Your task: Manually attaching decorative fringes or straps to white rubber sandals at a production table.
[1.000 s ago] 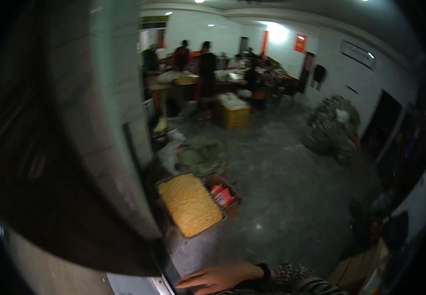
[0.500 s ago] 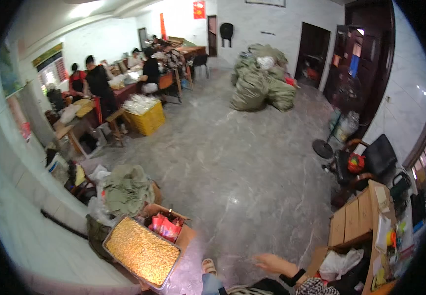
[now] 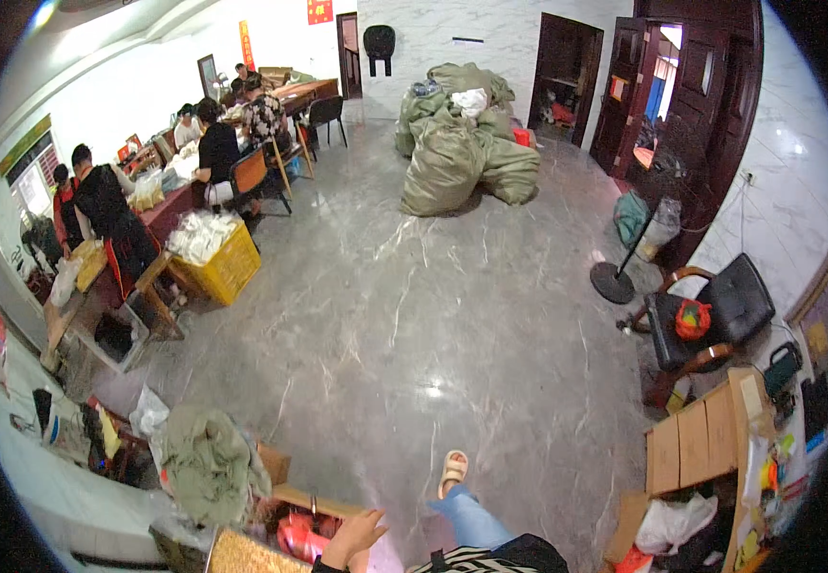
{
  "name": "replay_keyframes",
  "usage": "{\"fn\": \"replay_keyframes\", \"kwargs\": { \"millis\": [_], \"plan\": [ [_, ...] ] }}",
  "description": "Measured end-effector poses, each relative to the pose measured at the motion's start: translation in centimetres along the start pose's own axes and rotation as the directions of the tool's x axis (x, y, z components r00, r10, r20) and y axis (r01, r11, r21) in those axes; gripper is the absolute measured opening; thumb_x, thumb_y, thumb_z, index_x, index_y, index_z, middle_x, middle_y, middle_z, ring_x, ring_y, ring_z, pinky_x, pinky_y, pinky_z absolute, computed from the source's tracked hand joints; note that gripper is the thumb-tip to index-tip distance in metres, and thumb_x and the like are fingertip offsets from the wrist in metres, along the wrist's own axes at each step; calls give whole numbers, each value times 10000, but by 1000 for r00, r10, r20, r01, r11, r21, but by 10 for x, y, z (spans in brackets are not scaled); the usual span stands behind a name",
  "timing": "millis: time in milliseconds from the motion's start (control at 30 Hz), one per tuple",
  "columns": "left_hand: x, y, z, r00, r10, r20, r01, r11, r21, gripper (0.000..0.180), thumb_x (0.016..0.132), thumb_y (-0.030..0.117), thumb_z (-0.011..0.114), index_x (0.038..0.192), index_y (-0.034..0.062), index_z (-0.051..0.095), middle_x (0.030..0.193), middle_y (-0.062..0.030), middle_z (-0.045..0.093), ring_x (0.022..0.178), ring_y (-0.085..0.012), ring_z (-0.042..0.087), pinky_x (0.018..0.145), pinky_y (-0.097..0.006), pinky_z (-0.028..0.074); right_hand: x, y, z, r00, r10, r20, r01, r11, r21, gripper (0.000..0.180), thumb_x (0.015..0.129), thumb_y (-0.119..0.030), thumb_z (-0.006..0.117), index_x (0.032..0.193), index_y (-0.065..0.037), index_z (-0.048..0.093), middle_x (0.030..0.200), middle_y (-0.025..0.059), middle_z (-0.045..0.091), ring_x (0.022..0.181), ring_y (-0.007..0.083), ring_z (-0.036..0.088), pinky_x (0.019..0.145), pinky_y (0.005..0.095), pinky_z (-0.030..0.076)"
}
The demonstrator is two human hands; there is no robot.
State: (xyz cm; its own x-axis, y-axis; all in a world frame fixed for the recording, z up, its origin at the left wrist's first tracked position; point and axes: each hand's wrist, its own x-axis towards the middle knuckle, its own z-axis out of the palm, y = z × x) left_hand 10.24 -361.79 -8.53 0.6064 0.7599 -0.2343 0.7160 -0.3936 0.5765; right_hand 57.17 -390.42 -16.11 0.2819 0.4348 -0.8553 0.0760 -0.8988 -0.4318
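Note:
My left hand [image 3: 355, 539] comes up from the lower edge in a dark sleeve, its fingers loosely stretched to the right. Nothing shows in its grasp. Close beside it, to the left, red packets [image 3: 301, 538] lie in an open cardboard box [image 3: 323, 499]. At the lower edge, further left, a tray of small golden-yellow pieces [image 3: 245, 556] is partly cut off by the picture. My right hand is out of sight. My leg in light blue trousers [image 3: 476, 520] and a beige sandal [image 3: 453, 468] reach forward on the floor.
A green sack [image 3: 206, 466] lies at the near left. Bulging green sacks [image 3: 443, 162] stand at the back. A yellow crate [image 3: 228, 269] is near several people at a long table [image 3: 168, 215]. On the right are a fan stand [image 3: 613, 283], an office chair [image 3: 686, 320] and cardboard boxes [image 3: 693, 441].
The view has swung up and shifted right. The tray has slid toward the lower edge. My right hand has left view; my left hand now shows near the red packets. A leg has come forward.

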Motion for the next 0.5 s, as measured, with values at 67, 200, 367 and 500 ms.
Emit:
{"fn": "replay_keyframes", "kwargs": {
  "millis": [67, 200, 367, 500],
  "plan": [
    [60, -3, -24, 991, -99, 86, 98, 995, 11, 466, 925, 383, 578, 1265, 66, 546, 1244, -192, 598, 1093, -411, 593, 898, -505, 501, 41, -54, -8, 1000, 19, 16, -19, 1000, 18, 311, 921, -334, 573, 866, -41, 663, 840, 100, 655, 747, 251, 596, 666, 381, 462],
    [160, 17, -88, 976, -178, 124, 181, 983, -17, 500, 918, 380, 589, 1294, 58, 518, 1275, -206, 577, 1112, -414, 577, 911, -504, 491, 123, -167, -60, 1000, -19, 6, 19, 999, -46, 342, 912, -352, 581, 859, -25, 662, 779, 78, 650, 680, 222, 584, 606, 360, 446],
    [218, 4, -172, 941, -302, 154, 336, 896, -292, 398, 929, 197, 532, 1294, 40, 544, 1312, -239, 530, 1208, -402, 490, 1040, -452, 397, 240, -406, -161, 907, -410, -92, 343, 850, -400, 377, 894, -344, 598, 1038, -5, 678, 876, 146, 682, 801, 278, 630, 698, 385, 488],
    [280, -63, -218, 933, -324, 156, 352, 912, -212, 315, 912, 208, 536, 1186, 62, 589, 1302, -225, 544, 1226, -373, 497, 1056, -458, 391, 318, -652, -147, 719, -672, -175, 590, 724, -358, 352, 910, -254, 590, 1110, 31, 646, 916, 166, 700, 806, 271, 666, 731, 385, 518]
  ]
}}
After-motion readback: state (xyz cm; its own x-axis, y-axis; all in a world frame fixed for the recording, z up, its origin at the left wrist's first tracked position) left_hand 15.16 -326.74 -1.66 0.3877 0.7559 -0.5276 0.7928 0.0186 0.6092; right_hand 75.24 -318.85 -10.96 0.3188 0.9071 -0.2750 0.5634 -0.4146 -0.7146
